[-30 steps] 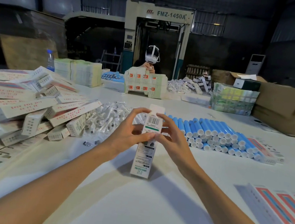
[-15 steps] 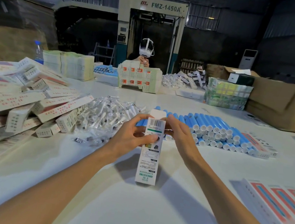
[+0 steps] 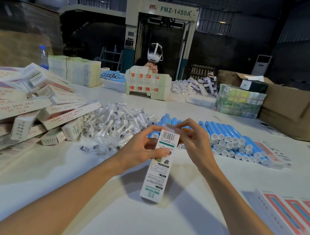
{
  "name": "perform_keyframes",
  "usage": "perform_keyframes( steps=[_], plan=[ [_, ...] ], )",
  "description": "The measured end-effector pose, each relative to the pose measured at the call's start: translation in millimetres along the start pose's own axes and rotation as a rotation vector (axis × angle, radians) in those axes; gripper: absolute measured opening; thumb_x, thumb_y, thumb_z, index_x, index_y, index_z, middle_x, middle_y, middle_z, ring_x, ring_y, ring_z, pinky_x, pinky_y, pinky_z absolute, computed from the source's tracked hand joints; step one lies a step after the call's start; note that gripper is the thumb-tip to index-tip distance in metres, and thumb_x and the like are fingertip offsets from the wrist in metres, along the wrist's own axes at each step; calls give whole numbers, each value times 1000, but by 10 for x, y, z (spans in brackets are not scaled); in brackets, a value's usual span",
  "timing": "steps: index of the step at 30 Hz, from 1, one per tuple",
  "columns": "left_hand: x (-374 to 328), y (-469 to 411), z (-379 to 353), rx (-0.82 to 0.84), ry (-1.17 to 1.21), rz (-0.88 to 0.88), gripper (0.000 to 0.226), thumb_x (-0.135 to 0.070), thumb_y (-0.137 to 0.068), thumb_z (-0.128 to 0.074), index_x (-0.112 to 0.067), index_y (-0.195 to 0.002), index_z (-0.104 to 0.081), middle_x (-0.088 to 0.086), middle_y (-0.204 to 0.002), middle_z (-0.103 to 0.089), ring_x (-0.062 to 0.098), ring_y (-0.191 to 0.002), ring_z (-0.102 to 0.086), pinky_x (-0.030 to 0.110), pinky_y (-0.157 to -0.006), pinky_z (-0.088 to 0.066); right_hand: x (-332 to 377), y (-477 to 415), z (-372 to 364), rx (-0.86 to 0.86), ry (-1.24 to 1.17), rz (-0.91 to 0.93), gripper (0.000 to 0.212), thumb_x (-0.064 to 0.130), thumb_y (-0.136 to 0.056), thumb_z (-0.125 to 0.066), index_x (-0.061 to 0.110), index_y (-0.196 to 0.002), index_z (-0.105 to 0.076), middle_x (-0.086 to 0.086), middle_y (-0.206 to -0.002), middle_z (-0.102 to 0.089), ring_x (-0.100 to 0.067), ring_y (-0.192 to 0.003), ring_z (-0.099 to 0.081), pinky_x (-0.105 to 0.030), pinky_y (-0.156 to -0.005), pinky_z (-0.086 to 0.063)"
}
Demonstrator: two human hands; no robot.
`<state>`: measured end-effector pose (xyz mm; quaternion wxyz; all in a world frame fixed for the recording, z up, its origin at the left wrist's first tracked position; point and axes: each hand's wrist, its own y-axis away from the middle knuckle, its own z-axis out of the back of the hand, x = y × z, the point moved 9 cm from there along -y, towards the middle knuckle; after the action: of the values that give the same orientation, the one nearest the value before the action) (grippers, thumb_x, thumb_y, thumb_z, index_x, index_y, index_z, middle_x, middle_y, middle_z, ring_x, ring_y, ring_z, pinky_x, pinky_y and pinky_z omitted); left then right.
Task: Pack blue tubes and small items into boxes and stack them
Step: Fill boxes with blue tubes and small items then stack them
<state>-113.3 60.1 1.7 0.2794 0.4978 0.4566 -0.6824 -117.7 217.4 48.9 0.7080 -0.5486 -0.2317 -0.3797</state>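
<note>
Far left of the upright box lies a loose pile of closed boxes, and nearer to it a heap of small wrapped items. The left hand grips the box at its middle, with the thumb across the front. The right hand pinches its top flap with curled fingers. Just right of the box the blue tubes lie in rows on the white table.

The white worktop carries a heap of boxes on the left. Clear packets lie just beside them, then stacked blue tubes. Flat cartons lie at its right edge.
</note>
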Motion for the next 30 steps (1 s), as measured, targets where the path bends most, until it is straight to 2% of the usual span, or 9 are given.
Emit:
perform_keyframes(
  steps=[1,4,6,10,16,20,23,27,30],
  plan=[
    [7,-3,3,-6,-1,-1,54,-8,-94,-81,-24,-138,-55,13,-117,-79,32,-108,-77,38,-87,-63,16,4,-5,11,-12,2,7,10,-106,-59,6,-100,-59,-11,-89,-79,-29,-81,-76,-49,-70,-62],
    [-1,-10,51,-42,-9,-8,54,-11,-93,-82,-28,-136,-55,11,-116,-80,30,-107,-77,36,-86,-63,60,38,-62,65,-135,-35,22,24,-109,-55,3,-104,-63,-6,-104,-80,-26,-97,-77,-41,-79,-63],
    [-11,-7,71,-51,-22,-11,53,-13,-93,-82,-30,-135,-55,9,-114,-80,27,-104,-78,32,-83,-62,48,62,-83,67,-193,-86,29,29,-109,-55,3,-104,-67,-9,-103,-79,-28,-98,-77,-41,-82,-64],
    [-28,-3,75,-45,-34,-21,55,-16,-90,-83,-31,-135,-54,9,-114,-80,23,-103,-78,29,-82,-61,-76,36,-68,32,-301,-214,20,23,-101,-69,4,-103,-74,-17,-99,-78,-34,-96,-76,-46,-89,-63],
    [-59,-1,57,-15,-92,-42,57,-14,-92,-83,-36,-132,-48,10,-116,-79,30,-105,-76,37,-84,-63,-176,26,-47,33,-390,-336,8,13,-96,-74,9,-92,-80,-18,-94,-79,-29,-86,-76,-39,-84,-63],
    [-83,23,66,-4,-145,-39,60,-30,-86,-86,-39,-129,-45,9,-115,-80,38,-107,-74,46,-89,-64,-173,20,-37,77,-391,-380,7,12,-94,-75,8,-92,-81,-19,-98,-79,-30,-92,-77,-39,-83,-64],
    [-68,31,50,29,-167,-23,64,-29,-88,-85,-35,-131,-39,10,-116,-80,38,-109,-73,54,-92,-63,-158,24,-24,104,-378,-402,8,8,-94,-75,2,-96,-79,-19,-100,-79,-31,-95,-77,-36,-79,-64],
    [-67,32,36,40,-177,-20,69,-26,-90,-86,-37,-134,-35,11,-116,-80,37,-109,-74,54,-90,-64,-128,23,-6,133,-364,-407,7,6,-92,-76,-1,-95,-78,-18,-100,-79,-30,-95,-77,-35,-76,-63],
    [-59,32,17,46,-178,-22,67,-27,-89,-86,-38,-135,-38,11,-114,-80,37,-108,-74,53,-89,-65,-88,19,4,163,-342,-389,11,4,-93,-75,-5,-99,-76,-19,-99,-78,-29,-94,-77,-32,-75,-63]
  ],
)
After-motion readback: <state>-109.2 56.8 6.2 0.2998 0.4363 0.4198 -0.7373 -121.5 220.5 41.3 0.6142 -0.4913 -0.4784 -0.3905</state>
